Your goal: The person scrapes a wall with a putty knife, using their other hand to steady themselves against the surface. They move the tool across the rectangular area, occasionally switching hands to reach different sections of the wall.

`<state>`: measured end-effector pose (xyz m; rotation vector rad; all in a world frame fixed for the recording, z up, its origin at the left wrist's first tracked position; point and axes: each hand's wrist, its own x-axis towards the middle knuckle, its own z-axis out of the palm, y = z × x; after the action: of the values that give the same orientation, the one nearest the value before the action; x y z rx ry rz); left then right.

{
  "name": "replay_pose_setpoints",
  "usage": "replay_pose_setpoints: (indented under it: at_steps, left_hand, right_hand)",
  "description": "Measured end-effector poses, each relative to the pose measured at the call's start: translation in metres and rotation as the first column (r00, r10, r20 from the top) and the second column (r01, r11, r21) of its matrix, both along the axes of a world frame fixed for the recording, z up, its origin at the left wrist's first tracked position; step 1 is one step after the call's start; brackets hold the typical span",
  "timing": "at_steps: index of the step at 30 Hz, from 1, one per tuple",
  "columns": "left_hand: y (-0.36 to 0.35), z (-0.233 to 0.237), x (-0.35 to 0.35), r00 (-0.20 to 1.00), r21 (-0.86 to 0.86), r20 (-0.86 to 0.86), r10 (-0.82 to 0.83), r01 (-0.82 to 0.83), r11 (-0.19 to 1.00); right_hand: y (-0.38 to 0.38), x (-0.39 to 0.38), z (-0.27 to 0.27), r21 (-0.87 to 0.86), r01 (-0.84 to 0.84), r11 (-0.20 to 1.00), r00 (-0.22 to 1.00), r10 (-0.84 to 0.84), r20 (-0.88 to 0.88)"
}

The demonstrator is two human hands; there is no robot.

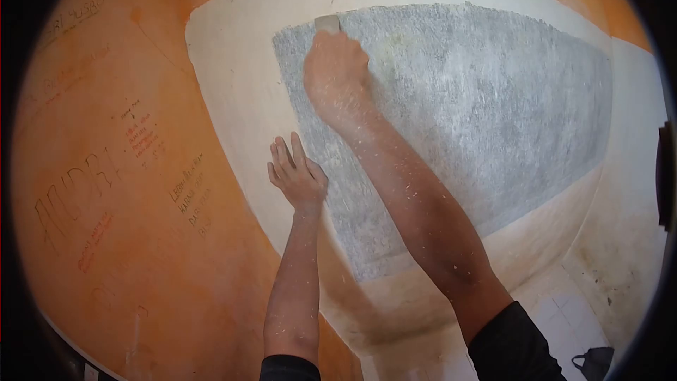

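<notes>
My right hand point(337, 77) is closed around a scraper; its flat grey blade point(327, 24) shows above the knuckles, while the handle is hidden in the fist. The blade lies against the wall at the upper left corner of a rough, streaky grey patch point(479, 113). Lower and to the left, my left hand point(300, 178) rests flat on the wall, fingers spread, across the patch's left edge and the cream border point(240, 99). It holds nothing. Small pale flecks dot both forearms.
An orange wall point(127, 254) with handwriting in black and red lies to the left. Pale floor tiles point(564, 314) show at the lower right, with a dark object point(596, 363) with a loop on them. A dark edge point(665, 176) stands at the far right.
</notes>
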<state>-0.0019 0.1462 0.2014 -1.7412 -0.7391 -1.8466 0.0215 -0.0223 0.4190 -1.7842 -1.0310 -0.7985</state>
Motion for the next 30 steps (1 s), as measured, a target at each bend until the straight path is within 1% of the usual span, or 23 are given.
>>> replay_pose_setpoints:
  at_steps: [1, 3, 4, 6, 7, 9, 10, 12, 13, 15, 16, 18, 19, 21, 22, 24, 25, 27, 28, 30]
  left_hand:
    - [-0.001, -0.002, 0.000, 1.000, -0.003, 0.000, -0.003, 0.003, 1.000]
    - [0.001, 0.001, -0.001, 1.000, -0.009, -0.009, -0.005, 0.005, 1.000]
    - [0.002, 0.004, 0.000, 1.000, 0.001, -0.003, -0.008, 0.008, 1.000]
    - [0.002, 0.001, 0.000, 1.000, -0.001, 0.008, -0.016, 0.016, 1.000]
    - [0.000, -0.005, -0.003, 1.000, -0.012, 0.000, -0.013, 0.013, 1.000]
    - [0.002, -0.001, -0.003, 1.000, 0.001, -0.010, -0.021, 0.021, 1.000]
    - [0.002, -0.002, -0.003, 1.000, -0.001, -0.010, -0.023, 0.023, 1.000]
    - [0.003, -0.001, -0.002, 1.000, -0.003, -0.004, -0.015, 0.015, 1.000]
    - [0.003, 0.000, -0.002, 1.000, -0.007, -0.001, -0.016, 0.016, 1.000]
    - [0.003, -0.001, -0.003, 1.000, 0.005, -0.008, -0.021, 0.021, 1.000]
    - [0.003, 0.000, -0.003, 1.000, 0.009, -0.010, -0.022, 0.022, 1.000]
    - [0.002, -0.001, -0.004, 1.000, 0.005, -0.010, -0.018, 0.018, 1.000]
    - [0.002, 0.000, -0.003, 1.000, 0.012, -0.009, -0.019, 0.019, 1.000]
    - [0.002, -0.001, -0.002, 1.000, 0.000, -0.003, -0.010, 0.010, 1.000]
    - [0.003, -0.001, -0.002, 1.000, -0.003, -0.004, -0.008, 0.008, 1.000]
    - [0.004, -0.002, -0.002, 1.000, 0.010, -0.012, -0.009, 0.009, 1.000]
    - [0.004, -0.003, -0.002, 1.000, 0.007, -0.018, -0.014, 0.014, 1.000]
    - [0.004, -0.002, -0.002, 1.000, -0.002, -0.021, -0.015, 0.015, 1.000]
    - [0.003, -0.001, -0.002, 1.000, 0.005, -0.019, -0.015, 0.015, 1.000]
    - [0.001, 0.000, -0.002, 1.000, -0.004, -0.010, -0.002, 0.002, 1.000]
  right_hand:
    - [-0.001, 0.007, -0.006, -0.003, 0.003, 1.000, 1.000, -0.003, 0.000]
    - [-0.002, 0.025, -0.020, 0.096, -0.010, 0.995, 0.999, 0.006, 0.042]
    - [0.004, 0.026, -0.018, 0.105, -0.007, 0.994, 0.999, 0.002, 0.048]
    - [0.012, 0.022, -0.015, 0.167, 0.140, 0.976, 0.984, -0.156, 0.088]
    - [0.008, 0.020, -0.020, 0.155, 0.138, 0.978, 0.985, -0.152, 0.082]
    - [-0.005, 0.020, -0.018, 0.016, 0.032, 0.999, 0.999, -0.032, 0.039]
    - [-0.003, 0.021, -0.017, 0.013, 0.034, 0.999, 0.999, -0.034, 0.040]
    - [0.002, 0.025, -0.011, 0.105, 0.057, 0.993, 0.995, -0.065, 0.077]
    - [0.001, 0.028, -0.008, 0.102, 0.058, 0.993, 0.995, -0.066, 0.080]
    - [-0.006, 0.036, -0.006, 0.075, -0.013, 0.997, 0.999, 0.011, 0.032]
    - [-0.010, 0.043, -0.010, 0.079, -0.012, 0.997, 0.999, 0.010, 0.030]
    - [-0.015, 0.059, -0.025, 0.094, 0.042, 0.995, 0.997, -0.047, 0.058]
    - [-0.014, 0.066, -0.021, 0.100, 0.043, 0.994, 0.997, -0.049, 0.059]
    - [-0.013, 0.076, -0.007, 0.184, 0.094, 0.978, 0.983, -0.120, 0.140]
    - [-0.014, 0.076, -0.007, 0.181, 0.092, 0.979, 0.983, -0.118, 0.139]
    - [-0.021, 0.076, -0.008, 0.083, 0.136, 0.987, 0.980, -0.146, 0.135]
    - [-0.023, 0.076, -0.015, 0.079, 0.141, 0.987, 0.980, -0.150, 0.130]
    - [-0.027, 0.074, -0.029, 0.041, 0.023, 0.999, 0.998, -0.025, 0.058]
    - [-0.024, 0.075, -0.024, 0.048, 0.023, 0.999, 0.998, -0.025, 0.059]
    - [-0.015, 0.077, -0.011, 0.096, 0.143, 0.985, 0.981, -0.154, 0.120]
